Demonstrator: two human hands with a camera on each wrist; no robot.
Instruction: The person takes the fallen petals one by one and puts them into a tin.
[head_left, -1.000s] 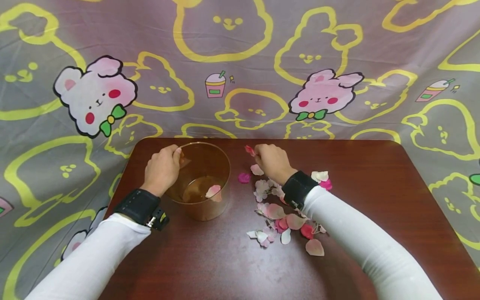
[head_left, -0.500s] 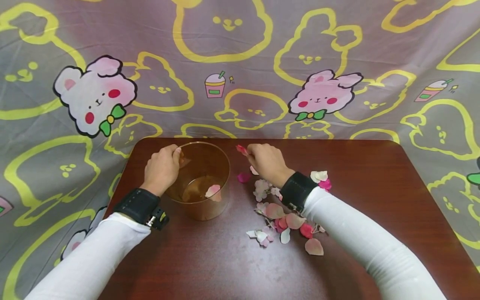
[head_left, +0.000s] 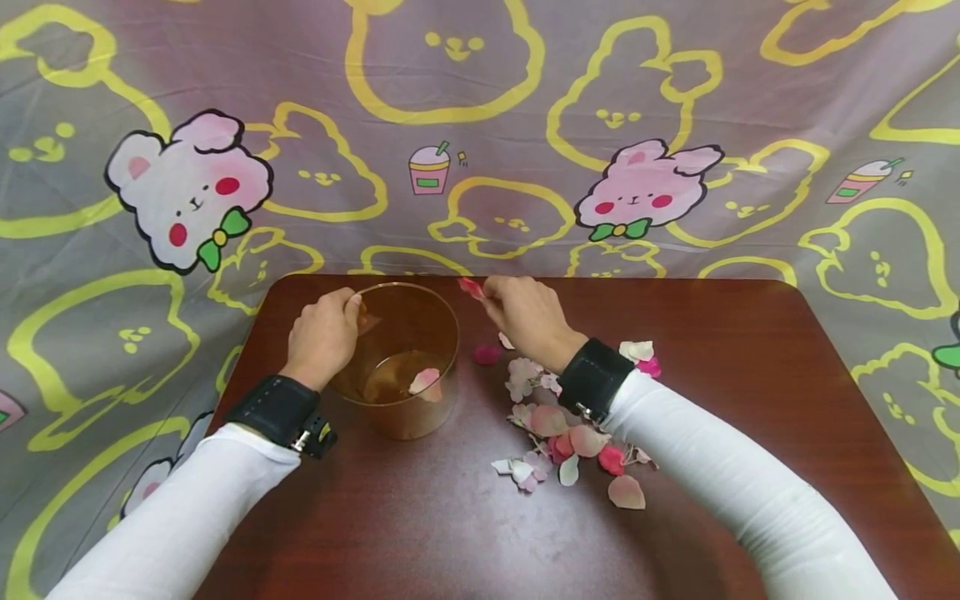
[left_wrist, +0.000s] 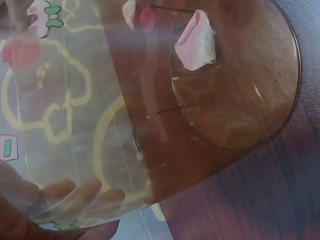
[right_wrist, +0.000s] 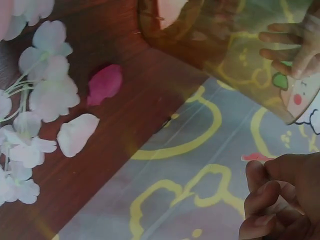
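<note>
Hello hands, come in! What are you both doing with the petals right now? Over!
Left hand grips cup rim. Right hand pinches red petal beside cup. One petal inside. Nothing blocking.

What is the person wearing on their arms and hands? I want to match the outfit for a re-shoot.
Both arms are in long, close-fitting white sleeves that reach to the wrists. Each wrist carries a wide black strap; the left strap has a small black device with a yellow mark and a metal clip, and the right strap looks much the same. The left hand and right hand are bare, with no gloves or rings visible.
</note>
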